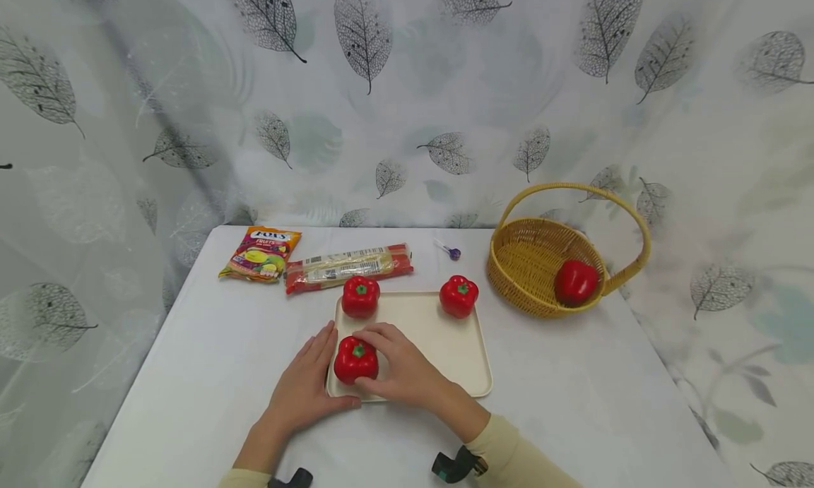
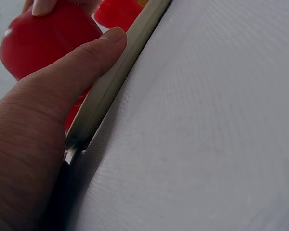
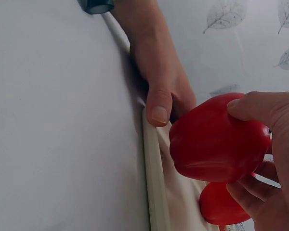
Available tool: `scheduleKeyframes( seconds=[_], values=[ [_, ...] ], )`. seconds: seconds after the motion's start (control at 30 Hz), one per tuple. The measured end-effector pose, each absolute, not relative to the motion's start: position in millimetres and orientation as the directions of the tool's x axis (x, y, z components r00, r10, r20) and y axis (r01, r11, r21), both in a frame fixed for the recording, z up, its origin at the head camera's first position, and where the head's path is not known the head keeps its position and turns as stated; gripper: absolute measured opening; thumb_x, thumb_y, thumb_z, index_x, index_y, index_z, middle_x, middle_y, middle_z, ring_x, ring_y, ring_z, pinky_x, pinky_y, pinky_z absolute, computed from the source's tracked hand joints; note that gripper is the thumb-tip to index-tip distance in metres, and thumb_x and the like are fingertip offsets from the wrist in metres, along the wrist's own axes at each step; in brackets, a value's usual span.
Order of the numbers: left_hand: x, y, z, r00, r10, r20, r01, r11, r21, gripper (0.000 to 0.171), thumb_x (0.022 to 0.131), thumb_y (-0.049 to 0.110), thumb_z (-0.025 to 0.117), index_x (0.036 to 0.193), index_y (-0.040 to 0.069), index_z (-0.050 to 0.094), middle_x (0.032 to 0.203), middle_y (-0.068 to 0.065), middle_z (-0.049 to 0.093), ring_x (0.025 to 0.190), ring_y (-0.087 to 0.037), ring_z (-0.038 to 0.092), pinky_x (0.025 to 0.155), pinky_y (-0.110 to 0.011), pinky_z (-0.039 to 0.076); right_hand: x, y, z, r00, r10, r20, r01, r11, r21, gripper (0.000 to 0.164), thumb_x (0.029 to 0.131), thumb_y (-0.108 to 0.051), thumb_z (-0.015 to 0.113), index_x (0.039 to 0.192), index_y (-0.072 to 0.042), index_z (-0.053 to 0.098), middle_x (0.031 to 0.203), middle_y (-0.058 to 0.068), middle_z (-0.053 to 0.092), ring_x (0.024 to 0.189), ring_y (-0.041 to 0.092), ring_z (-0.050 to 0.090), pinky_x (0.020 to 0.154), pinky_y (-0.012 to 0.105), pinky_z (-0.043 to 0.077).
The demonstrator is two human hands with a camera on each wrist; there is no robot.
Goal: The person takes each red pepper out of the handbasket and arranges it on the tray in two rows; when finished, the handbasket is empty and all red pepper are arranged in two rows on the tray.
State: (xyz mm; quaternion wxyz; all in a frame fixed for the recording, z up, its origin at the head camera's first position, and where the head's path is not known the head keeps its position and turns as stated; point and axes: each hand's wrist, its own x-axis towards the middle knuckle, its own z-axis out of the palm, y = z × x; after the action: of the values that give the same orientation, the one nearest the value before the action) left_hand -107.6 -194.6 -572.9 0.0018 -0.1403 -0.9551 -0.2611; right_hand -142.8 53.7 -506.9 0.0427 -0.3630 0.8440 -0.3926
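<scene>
A red bell pepper with a green stem is at the near left corner of the cream tray. My right hand grips this pepper between thumb and fingers; the right wrist view shows the thumb on one side of the pepper and the fingers on the other. My left hand rests at the tray's near left corner, straight fingers along its left side and thumb against the near rim. Two more red bell peppers sit on the tray, one at the far left, one at the far right.
A yellow wicker basket with a tall handle stands at the right, a red bell pepper inside. Behind the tray lie a candy bag, a long red-and-clear packet and a purple lollipop. A leaf-patterned curtain hangs behind the table.
</scene>
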Motion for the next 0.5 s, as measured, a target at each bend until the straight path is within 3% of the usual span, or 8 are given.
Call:
scheduleKeyframes(
  seconds=[0.5],
  values=[
    [-107.1, -194.0, -575.4, -0.960, 0.257, 0.110, 0.277, 0.819, 0.503, 0.140, 0.068, 0.086, 0.082, 0.173, 0.012, 0.028, 0.179, -0.003, 0.025, 0.163, -0.026, 0.027, 0.127, -0.055, 0.030, -136.8, 51.0, -507.8, -0.720, -0.662, 0.210, -0.595, 0.433, -0.677, 0.078, 0.086, -0.028, 0.093, 0.154, -0.018, 0.057, 0.151, 0.000, 0.055, 0.139, 0.013, 0.052, 0.108, 0.030, 0.054]
  ],
)
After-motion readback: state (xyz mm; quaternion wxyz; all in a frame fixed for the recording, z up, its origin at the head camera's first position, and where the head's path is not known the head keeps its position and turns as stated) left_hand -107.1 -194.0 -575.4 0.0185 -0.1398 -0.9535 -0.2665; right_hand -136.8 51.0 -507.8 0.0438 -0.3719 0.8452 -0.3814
